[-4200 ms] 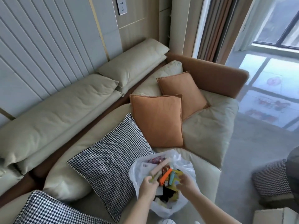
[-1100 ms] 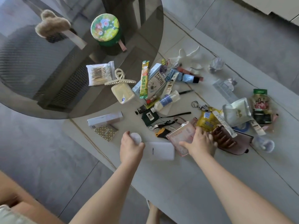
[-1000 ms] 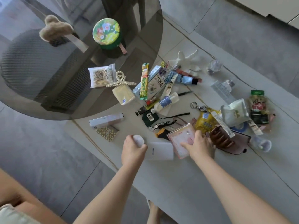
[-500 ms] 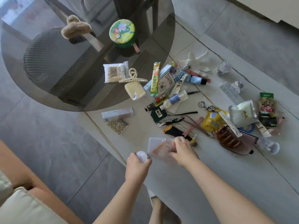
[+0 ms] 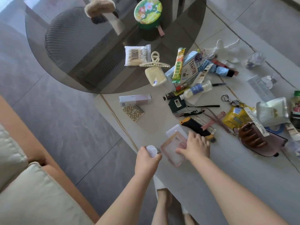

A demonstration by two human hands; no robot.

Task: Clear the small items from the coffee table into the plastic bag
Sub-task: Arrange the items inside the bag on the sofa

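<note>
My left hand [image 5: 148,159] is curled round a small white round-capped container [image 5: 151,149]. My right hand [image 5: 195,147] pinches two flat things stacked together: a pink-edged clear plastic card pouch [image 5: 172,151] and, under it, a white rounded rectangular case [image 5: 176,131]. Both are tilted up off the pale stone coffee table [image 5: 227,176]. To do this well, I think I should keep my thumb on top and my fingers underneath so the slick pair cannot slide apart, then carry both hands' loads over together. The plastic bag is not in view, so I must turn to find it.

Just beyond my right fingers lies a black-and-yellow utility knife [image 5: 194,125]; further right is a brown claw hair clip [image 5: 250,135]. Ahead of both hands the scatter runs on: a light blue tampon box [image 5: 189,69] and a packet of cotton swabs [image 5: 137,55] on the smoked round glass tabletop [image 5: 81,54]. Left of my left hand are the grey floor tiles [image 5: 65,127] and the cream sofa cushion [image 5: 32,200].
</note>
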